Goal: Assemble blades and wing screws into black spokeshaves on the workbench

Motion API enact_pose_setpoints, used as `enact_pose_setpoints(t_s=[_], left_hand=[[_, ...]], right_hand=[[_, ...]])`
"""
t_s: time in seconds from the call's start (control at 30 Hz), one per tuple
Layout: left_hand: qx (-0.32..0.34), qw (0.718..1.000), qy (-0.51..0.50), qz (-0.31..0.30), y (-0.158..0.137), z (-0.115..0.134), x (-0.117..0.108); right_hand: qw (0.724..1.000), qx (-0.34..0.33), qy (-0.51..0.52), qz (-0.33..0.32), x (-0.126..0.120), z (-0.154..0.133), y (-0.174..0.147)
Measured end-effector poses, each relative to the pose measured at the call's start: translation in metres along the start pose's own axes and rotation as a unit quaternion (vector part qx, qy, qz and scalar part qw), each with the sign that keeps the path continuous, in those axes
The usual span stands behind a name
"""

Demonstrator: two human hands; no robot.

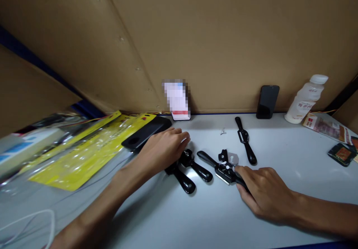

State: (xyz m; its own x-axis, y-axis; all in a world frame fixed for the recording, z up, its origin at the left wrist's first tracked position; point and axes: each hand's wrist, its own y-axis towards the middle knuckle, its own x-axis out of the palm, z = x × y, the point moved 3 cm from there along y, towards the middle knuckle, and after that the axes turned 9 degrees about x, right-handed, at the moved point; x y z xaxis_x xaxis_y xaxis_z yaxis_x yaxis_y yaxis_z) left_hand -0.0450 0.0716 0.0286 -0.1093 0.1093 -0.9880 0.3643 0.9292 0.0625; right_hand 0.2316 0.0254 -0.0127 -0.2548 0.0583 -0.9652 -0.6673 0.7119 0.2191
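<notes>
My right hand is closed round one handle of a black spokeshave. Its other handle points up and to the left, and its blade edge faces me. My left hand is over two more black spokeshaves, a nearer one and a farther one. The fingers of that hand bend down, and their tips are hidden, so what they grip cannot be made out. A small black metal plate lies just behind the held spokeshave. Another spokeshave lies farther back on the right.
Small silvery parts lie on the grey table. Yellow blister packs and a black flat object are left. A lit phone, a dark phone and a bottle stand at the back. Packets lie right.
</notes>
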Motion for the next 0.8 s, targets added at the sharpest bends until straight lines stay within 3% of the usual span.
enact_pose_setpoints(t_s=[0.2, 0.4, 0.6, 0.73, 0.8], left_hand=[[0.002, 0.997, 0.022, -0.074, -0.002, -0.003, -0.004], [0.065, 0.998, -0.023, 0.011, -0.005, 0.007, -0.009], [-0.062, 0.994, 0.077, -0.056, -0.022, -0.006, -0.002], [0.047, 0.995, -0.050, -0.079, -0.032, -0.012, 0.008], [0.059, 0.992, -0.100, -0.057, -0.037, -0.018, 0.010]], right_hand=[[1.000, 0.002, -0.009, -0.013, 0.000, -0.001, 0.000], [1.000, 0.005, -0.020, 0.006, 0.000, 0.000, 0.000], [1.000, -0.002, -0.020, 0.021, -0.001, -0.001, 0.001], [1.000, 0.000, -0.015, 0.014, -0.001, -0.001, 0.001], [1.000, 0.000, -0.011, 0.016, 0.000, -0.001, 0.000]])
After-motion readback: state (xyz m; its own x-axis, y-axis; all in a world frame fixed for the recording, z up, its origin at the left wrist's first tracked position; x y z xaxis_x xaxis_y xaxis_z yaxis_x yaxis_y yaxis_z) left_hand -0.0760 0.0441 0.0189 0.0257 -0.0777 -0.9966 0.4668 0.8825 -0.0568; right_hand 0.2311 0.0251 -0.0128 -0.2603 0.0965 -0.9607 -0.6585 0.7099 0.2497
